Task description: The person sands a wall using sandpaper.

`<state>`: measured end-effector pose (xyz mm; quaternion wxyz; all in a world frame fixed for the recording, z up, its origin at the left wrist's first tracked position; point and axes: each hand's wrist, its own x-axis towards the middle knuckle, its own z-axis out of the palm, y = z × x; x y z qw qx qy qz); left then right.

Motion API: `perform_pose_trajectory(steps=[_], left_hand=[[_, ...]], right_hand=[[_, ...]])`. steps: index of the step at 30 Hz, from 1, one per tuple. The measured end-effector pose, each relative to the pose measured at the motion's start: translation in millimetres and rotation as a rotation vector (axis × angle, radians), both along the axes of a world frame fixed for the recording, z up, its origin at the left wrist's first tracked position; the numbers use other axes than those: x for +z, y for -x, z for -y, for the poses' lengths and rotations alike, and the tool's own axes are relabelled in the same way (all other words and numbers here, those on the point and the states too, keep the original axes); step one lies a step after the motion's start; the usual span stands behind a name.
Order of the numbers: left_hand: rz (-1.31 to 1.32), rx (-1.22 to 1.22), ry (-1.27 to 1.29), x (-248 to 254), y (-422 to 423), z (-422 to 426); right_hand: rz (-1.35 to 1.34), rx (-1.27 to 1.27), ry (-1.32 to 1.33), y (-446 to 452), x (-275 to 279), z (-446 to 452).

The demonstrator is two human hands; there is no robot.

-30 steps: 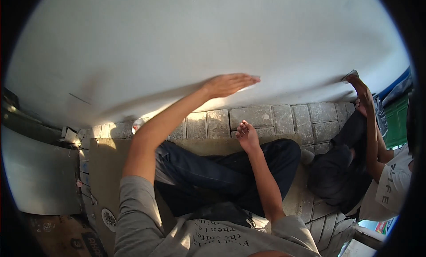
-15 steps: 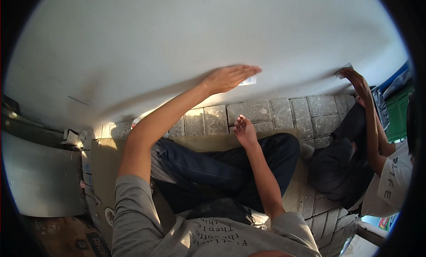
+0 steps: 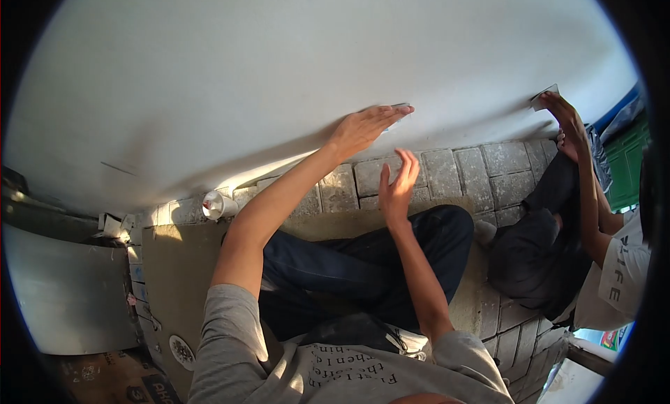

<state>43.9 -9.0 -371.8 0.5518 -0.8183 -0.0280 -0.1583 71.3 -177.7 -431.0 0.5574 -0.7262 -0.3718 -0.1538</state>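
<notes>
My left hand lies flat against the white wall, fingers together and pointing right. Beneath them it presses a small thin sheet that looks like sandpaper; only its edges show, most of it being covered. Lower and to the right, my right hand is raised above my crossed legs, close to the wall's foot. Its fingers are apart and bent a little, with nothing in them.
At right a co-worker's hand holds a similar sheet to the wall. A white cup stands on the paving by my left arm. A metal panel and a cardboard box lie at left.
My right hand has risen toward the wall and its curled fingers have spread. My left hand has shifted slightly on the wall with the sheet. The white cup has come into fuller view.
</notes>
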Motion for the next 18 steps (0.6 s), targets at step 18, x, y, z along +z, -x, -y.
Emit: perform_pose_trajectory(steps=[18], left_hand=[[0.233, -0.088, 0.369, -14.3, 36.3, -2.7]], right_hand=[[0.727, 0.135, -0.036, -83.1, -1.4, -57.3]])
